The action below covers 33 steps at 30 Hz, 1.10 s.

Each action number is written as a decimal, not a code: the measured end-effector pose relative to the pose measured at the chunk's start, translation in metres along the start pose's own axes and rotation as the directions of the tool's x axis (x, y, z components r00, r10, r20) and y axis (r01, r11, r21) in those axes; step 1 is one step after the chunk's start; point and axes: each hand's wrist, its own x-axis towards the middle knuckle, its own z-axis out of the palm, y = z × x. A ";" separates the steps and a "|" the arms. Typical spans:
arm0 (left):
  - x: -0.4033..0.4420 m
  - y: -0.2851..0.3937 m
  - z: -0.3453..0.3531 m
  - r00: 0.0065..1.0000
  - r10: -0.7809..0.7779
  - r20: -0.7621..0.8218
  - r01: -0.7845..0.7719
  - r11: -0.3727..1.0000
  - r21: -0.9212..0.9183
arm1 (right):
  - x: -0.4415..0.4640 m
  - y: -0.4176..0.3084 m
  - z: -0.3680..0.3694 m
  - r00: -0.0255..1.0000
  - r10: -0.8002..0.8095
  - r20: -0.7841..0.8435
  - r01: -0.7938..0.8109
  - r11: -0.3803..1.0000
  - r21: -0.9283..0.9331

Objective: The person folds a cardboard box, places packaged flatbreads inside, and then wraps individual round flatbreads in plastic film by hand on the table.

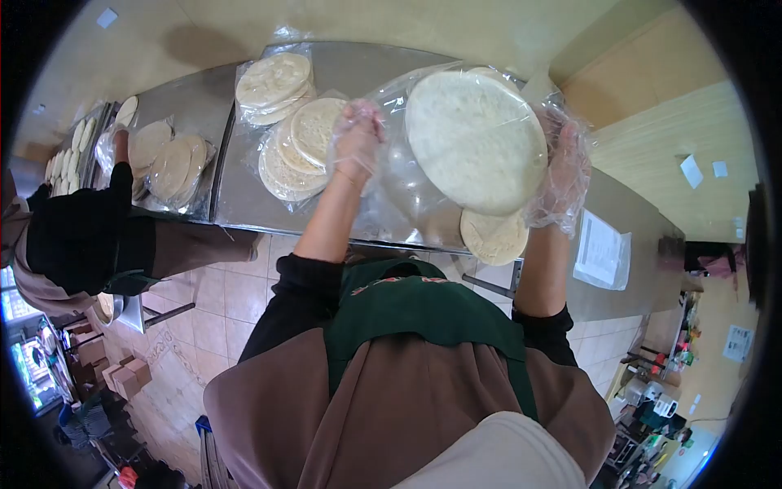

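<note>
Several bagged flatbread stacks (277, 80) sit along the left of the desk (244, 179), seemingly finished; the gloved left hand (356, 138) curls beside the nearest, whether gripping clear plastic (399, 186) I cannot tell; the large flatbread (475, 140), apparently not sealed yet, partly covers a smaller flatbread (494, 239), its right edge clamped by the gloved right hand (560, 169).

Creamy-white large flatbread (476, 138) before you, your dark green apron (423, 314) with reddish-and-white lettering, your black sleeves (297, 297), your brown garment (391, 416), grey tabletop (252, 179), beige grid-tiled floor (232, 301), pale yellow far wall (456, 24)
</note>
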 end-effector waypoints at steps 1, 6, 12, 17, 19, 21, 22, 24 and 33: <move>0.006 0.003 -0.002 1.000 -0.003 0.006 0.003 1.000 0.000 | 0.000 -0.002 -0.005 1.000 -0.001 -0.007 0.001 1.000 -0.001; 0.021 0.016 0.013 0.924 0.332 0.192 -0.350 0.523 0.777 | -0.011 -0.016 -0.022 0.992 0.118 0.047 -0.124 0.974 0.187; -0.003 0.010 0.040 0.860 0.500 0.101 -0.362 0.460 0.810 | -0.012 -0.032 -0.043 0.991 0.133 -0.002 -0.132 0.984 0.118; -0.032 0.011 0.062 0.997 0.044 0.057 -0.065 0.883 0.465 | -0.014 -0.040 -0.063 0.993 0.108 -0.042 -0.105 0.992 0.063; -0.018 -0.008 0.060 0.938 -0.205 0.279 0.031 0.852 0.523 | -0.017 -0.046 -0.066 0.991 0.120 -0.061 -0.117 0.991 0.064; -0.006 -0.021 0.064 0.857 -0.281 0.431 0.018 0.854 0.521 | -0.019 -0.051 -0.070 0.994 0.103 -0.047 -0.102 0.994 0.031; -0.003 -0.028 0.065 0.752 -0.346 0.561 0.008 0.856 0.517 | -0.021 -0.053 -0.074 0.993 0.100 -0.066 -0.099 0.995 0.022; -0.013 -0.028 0.074 0.742 -0.447 0.500 0.163 0.843 0.512 | -0.025 -0.059 -0.086 0.999 0.030 0.017 -0.028 0.992 -0.120; -0.012 -0.098 0.098 0.522 -0.390 0.759 0.138 0.916 0.376 | -0.026 -0.044 -0.155 0.986 -0.165 0.025 0.161 0.903 -0.399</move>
